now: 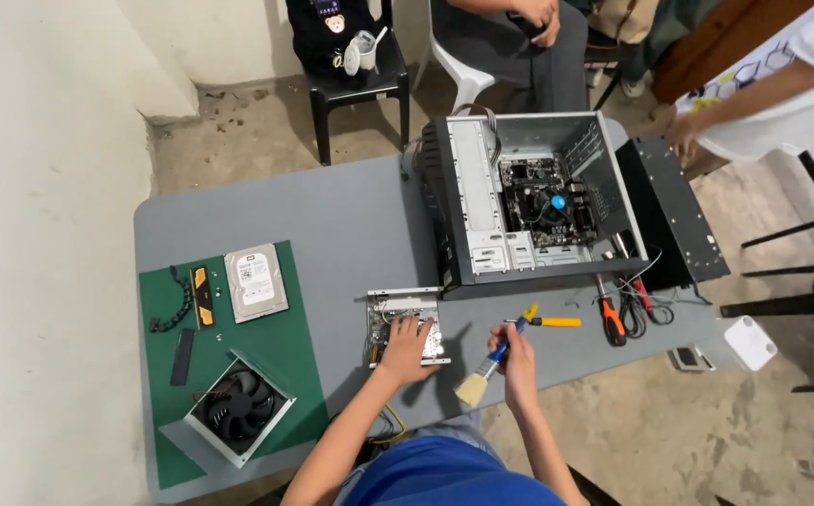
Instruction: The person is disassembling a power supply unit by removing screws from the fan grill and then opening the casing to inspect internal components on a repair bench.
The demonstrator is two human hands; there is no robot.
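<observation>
Computer case (529,201) behind metal unit (405,326), mat (285,328) left, pliers (543,320) probably right

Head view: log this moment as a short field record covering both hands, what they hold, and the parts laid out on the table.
left hand: left hand pressed flat on the silver metal power supply box
right hand: right hand gripping a blue-handled paintbrush with pale bristles, bristles pointing down-left beside the box
table: grey table
case: open black and silver computer case, motherboard visible
mat: green mat with silver hard drive and black cooling fan
tools: orange-handled screwdriver, yellow-handled pliers
</observation>
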